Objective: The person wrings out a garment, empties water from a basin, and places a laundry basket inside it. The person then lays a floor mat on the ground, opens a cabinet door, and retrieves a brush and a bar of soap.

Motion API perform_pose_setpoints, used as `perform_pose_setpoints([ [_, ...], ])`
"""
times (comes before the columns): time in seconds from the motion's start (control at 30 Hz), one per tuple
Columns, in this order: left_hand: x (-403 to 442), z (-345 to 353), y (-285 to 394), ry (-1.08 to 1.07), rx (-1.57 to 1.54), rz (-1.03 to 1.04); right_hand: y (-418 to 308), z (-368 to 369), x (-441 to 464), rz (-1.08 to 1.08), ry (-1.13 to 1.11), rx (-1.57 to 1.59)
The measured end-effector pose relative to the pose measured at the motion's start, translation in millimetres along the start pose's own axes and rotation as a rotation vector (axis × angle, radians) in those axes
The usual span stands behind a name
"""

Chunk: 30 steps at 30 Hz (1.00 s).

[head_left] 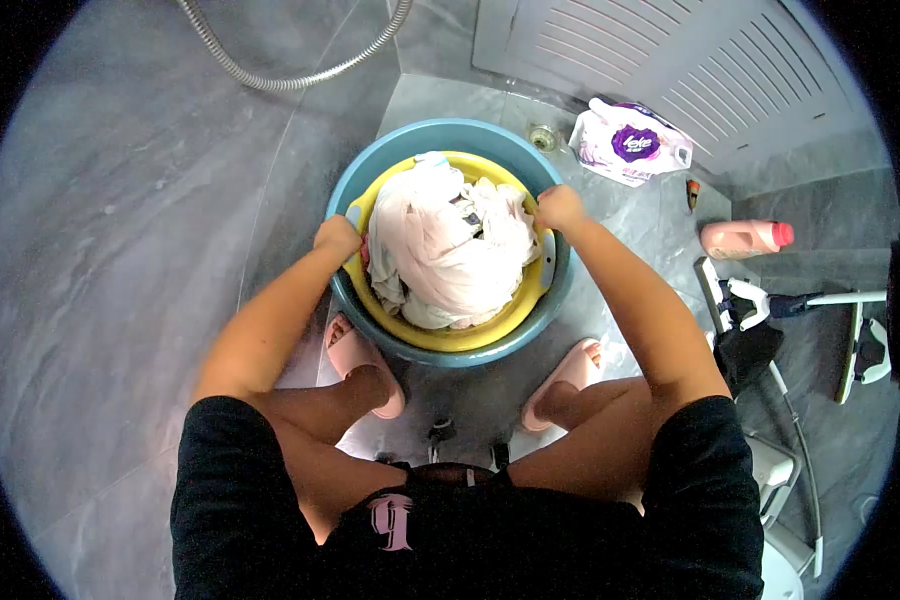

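I had a grey, marble-veined floor (625, 235) under everything, plus a black T-shirt (530, 530) with a pink gothic-style character on it, b or q, couldn't tell which. Up top was a grey panel (670, 70) cut with long slots. The round blue-grey tub (435, 133) sat on the floor between the feet, with a yellow basin (460, 342) nested inside, heaped with a crumpled bundle of pale fabric (450, 240). Near the tub lay a glossy white package (635, 143) with a purple patch, lettering something like "leke". Further right, a pink bottle (740, 238) with a red cap lay on its side, label too blurry to read. The slippers (370, 372) were smooth pink slides. My left hand (340, 237) and right hand (560, 207) were well apart, each clamped on opposite sides of the basin.
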<state>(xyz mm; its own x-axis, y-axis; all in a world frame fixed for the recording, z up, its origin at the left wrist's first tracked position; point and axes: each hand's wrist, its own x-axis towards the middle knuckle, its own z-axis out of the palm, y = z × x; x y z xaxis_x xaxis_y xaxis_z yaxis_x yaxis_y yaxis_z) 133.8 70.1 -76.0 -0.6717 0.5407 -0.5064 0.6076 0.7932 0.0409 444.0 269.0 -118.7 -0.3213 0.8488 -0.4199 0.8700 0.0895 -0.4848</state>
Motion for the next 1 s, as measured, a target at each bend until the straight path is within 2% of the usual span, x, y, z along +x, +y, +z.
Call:
perform_pose_setpoints([
  [0.07, -2.2, 2.8, 0.9, -0.032, -0.032, -0.018, 15.3, 1.8, 5.9, -0.02, -0.028, -0.05],
  [0.13, -4.2, 4.1, 0.5, -0.046, -0.05, -0.026, 52.7, 27.5, 30.2, 0.125, 0.001, 0.241],
  [0.17, -6.0, 4.4, -1.9, -0.036, -0.039, -0.015, 56.8, 21.4, 25.5, 0.125, 0.002, 0.241],
  [0.23, -13.8, 4.5, -2.0, -0.028, -0.027, -0.002, 64.8, 9.9, 9.0, -0.195, -0.177, -0.257],
  [0.27, -19.9, 3.5, -1.2, -0.015, -0.041, -0.015, 66.1, 10.0, 4.5, -0.192, -0.176, -0.258],
  [0.33, -25.7, 7.3, -0.5, -0.007, -0.05, -0.027, 67.5, 15.8, -3.0, 0.117, -0.16, 0.185],
  [0.43, -23.9, 10.7, -5.4, -0.04, -0.042, 0.02, 62.0, 18.7, -14.2, 0.072, -0.046, 0.114],
  [0.53, -26.7, -6.3, 5.1, -0.031, 0.059, 0.093, 47.4, 8.1, -30.4, -0.001, -0.059, 0.052],
  [0.6, -19.5, -37.6, 26.4, -0.161, -0.246, 0.178, 37.9, -0.3, -41.4, 0.028, -0.115, 0.044],
  [0.63, -16.9, -44.2, 26.1, -0.104, -0.399, 0.175, 31.6, -7.4, -44.6, 0.046, -0.151, 0.024],
  [0.67, -15.3, -44.9, 19.4, 0.043, -0.265, 0.181, 26.9, -12.7, -43.3, 0.065, -0.179, -0.001],
  [0.7, -12.8, -41.7, 10.1, 0.194, -0.129, 0.189, 28.6, -14.9, -41.5, 0.058, -0.172, 0.002],
  [0.77, -16.6, -23.2, -12.4, 0.199, -0.045, 0.086, 41.7, -13.8, -38.3, -0.113, -0.01, -0.055],
  [0.8, -23.6, -26.6, -16.2, 0.07, -0.017, 0.068, 46.6, -14.1, -38.7, -0.106, -0.004, -0.052],
  [0.87, -19.0, -11.6, -22.7, 0.116, -0.026, 0.048, 56.1, -11.2, -38.5, -0.261, 0.171, -0.14],
  [0.9, -17.8, -7.2, -24.6, 0.165, -0.038, 0.021, 56.5, -12.1, -41.6, -0.255, 0.168, -0.14],
  [0.97, -15.6, -5.1, -27.4, 0.088, -0.009, 0.024, 55.5, -16.4, -48.7, -0.247, 0.181, -0.235],
  [1.0, -18.5, -4.4, -27.8, -0.038, -0.115, -0.075, 53.7, -15.9, -53.3, -0.244, 0.188, -0.233],
])
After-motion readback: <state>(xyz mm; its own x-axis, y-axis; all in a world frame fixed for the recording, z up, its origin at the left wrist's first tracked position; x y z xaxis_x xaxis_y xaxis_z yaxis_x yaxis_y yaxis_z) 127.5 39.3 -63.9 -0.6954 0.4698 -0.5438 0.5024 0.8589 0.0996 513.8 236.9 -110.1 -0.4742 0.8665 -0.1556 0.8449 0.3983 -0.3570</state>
